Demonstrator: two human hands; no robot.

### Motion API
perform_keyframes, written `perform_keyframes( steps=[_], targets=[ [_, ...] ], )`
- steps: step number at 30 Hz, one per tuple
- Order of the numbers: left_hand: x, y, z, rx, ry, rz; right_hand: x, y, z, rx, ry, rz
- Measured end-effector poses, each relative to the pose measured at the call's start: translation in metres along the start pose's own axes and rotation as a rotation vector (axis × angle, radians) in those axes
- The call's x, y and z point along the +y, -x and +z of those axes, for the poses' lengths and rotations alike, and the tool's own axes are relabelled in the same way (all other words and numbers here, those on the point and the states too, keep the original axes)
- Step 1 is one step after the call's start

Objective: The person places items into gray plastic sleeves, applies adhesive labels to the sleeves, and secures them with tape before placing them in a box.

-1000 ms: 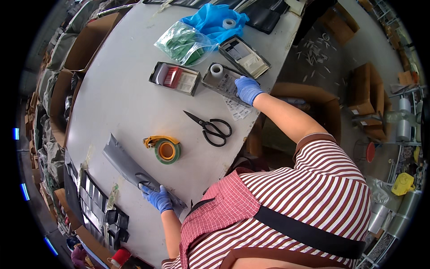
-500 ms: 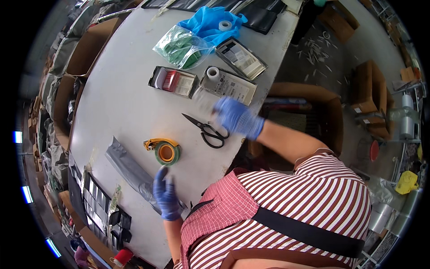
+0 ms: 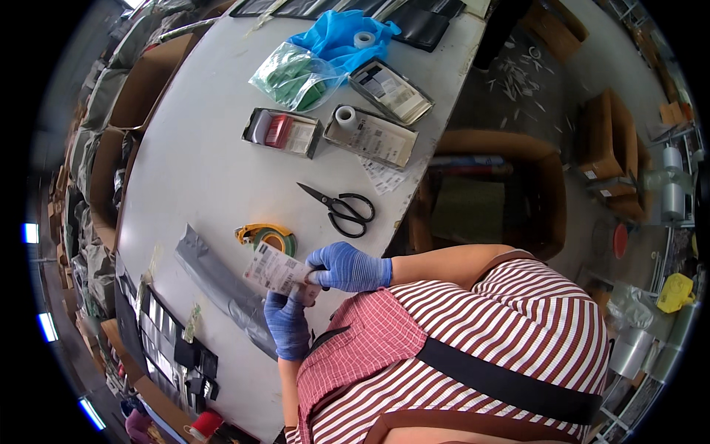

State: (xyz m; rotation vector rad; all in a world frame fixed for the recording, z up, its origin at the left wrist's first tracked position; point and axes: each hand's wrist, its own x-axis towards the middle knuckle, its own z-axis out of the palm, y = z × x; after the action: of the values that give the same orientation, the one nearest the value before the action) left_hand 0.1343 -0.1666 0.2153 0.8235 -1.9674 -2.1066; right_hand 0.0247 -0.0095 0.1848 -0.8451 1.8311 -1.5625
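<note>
A white printed label [image 3: 272, 266] is pinched in my blue-gloved right hand [image 3: 342, 266], over the near part of the table. My left hand [image 3: 287, 325], gloved too, meets it from below with its fingers closed at the label's lower end, where the paper bends. Just behind the label lies a yellow tape dispenser [image 3: 251, 232] with a green roll, partly covered by it. A long grey plastic-wrapped package [image 3: 214, 277] stretches beside my left hand. Black-handled scissors [image 3: 342, 207] rest open on the table beyond my right hand.
Small open boxes of labels and cards [image 3: 373, 140] stand toward the back, one with a white roll. Another label sheet [image 3: 381, 176] lies near the right table edge. Behind are a bag of green pieces [image 3: 292, 78] and blue plastic [image 3: 336, 37]. A cardboard box [image 3: 495, 140] stands right of the table.
My right hand has come from near the label boxes toward my left hand, bringing a label. My left hand, apart before, has closed on the label's lower end. A label sheet now shows by the boxes.
</note>
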Motion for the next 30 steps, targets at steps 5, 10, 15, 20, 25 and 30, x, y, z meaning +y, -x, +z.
perform_keyframes(
  steps=[5, 10, 15, 20, 25, 30],
  targets=[
    [0.003, 0.009, -0.019, 0.132, 0.023, -0.08, -0.005, -0.002, 0.012, 0.01, -0.29, 0.15],
    [0.011, 0.016, -0.034, 0.176, 0.194, 0.001, -0.027, -0.001, 0.005, -0.006, -0.389, 0.252],
    [0.008, 0.026, -0.048, 0.172, 0.19, -0.022, -0.033, -0.004, 0.021, -0.124, -0.408, 0.289],
    [0.004, 0.031, -0.059, 0.166, 0.239, 0.002, -0.04, -0.007, 0.032, -0.181, -0.365, 0.322],
    [0.005, 0.036, -0.064, 0.239, 0.286, 0.116, -0.049, -0.008, 0.048, -0.164, -0.331, 0.297],
    [0.022, 0.034, -0.087, 0.239, -0.52, 0.624, -0.053, -0.011, 0.069, -0.097, -0.347, 0.28]
  ],
)
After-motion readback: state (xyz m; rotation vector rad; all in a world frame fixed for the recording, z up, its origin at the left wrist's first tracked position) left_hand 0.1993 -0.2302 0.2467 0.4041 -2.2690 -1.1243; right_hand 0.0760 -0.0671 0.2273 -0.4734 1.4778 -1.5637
